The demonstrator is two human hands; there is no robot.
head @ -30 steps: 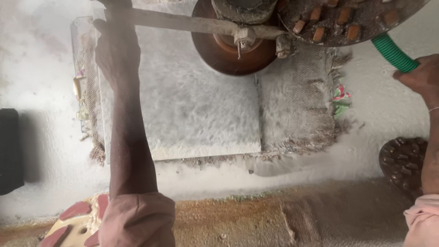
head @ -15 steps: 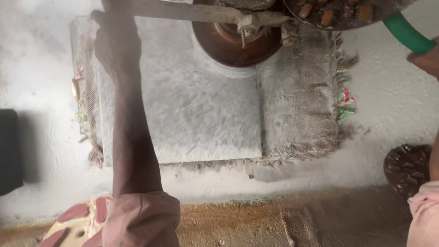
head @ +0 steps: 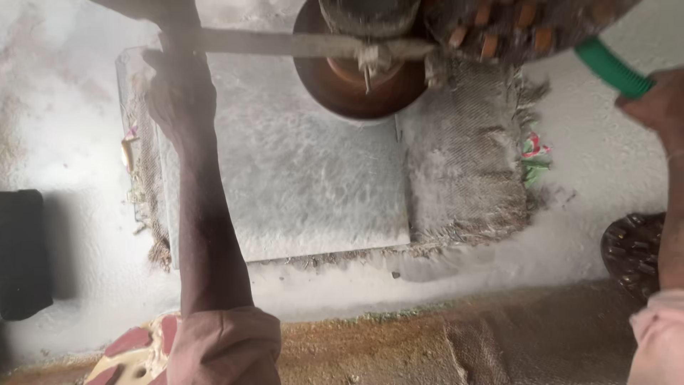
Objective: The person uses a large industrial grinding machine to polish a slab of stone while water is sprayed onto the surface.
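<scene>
Left hand (head: pixel 178 85) clamped round metal bar (head: pixel 299 45) of grinder (head: pixel 363 78) over grey slab (head: pixel 306 178). Right hand (head: pixel 659 107) grips green hose (head: pixel 611 68). Grinding step likely underway; next move needs steady bar guidance.

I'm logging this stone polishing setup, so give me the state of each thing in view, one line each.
Grey square stone slab: lying flat on cloth, dusted with white slurry.
Frayed burlap cloth: spread under the slab, wet and caked.
Long metal handle bar: horizontal, gripped by left hand.
Green ribbed hose: held by right hand.
Round brown machine disc: above the slab's far edge; contact unclear.
</scene>
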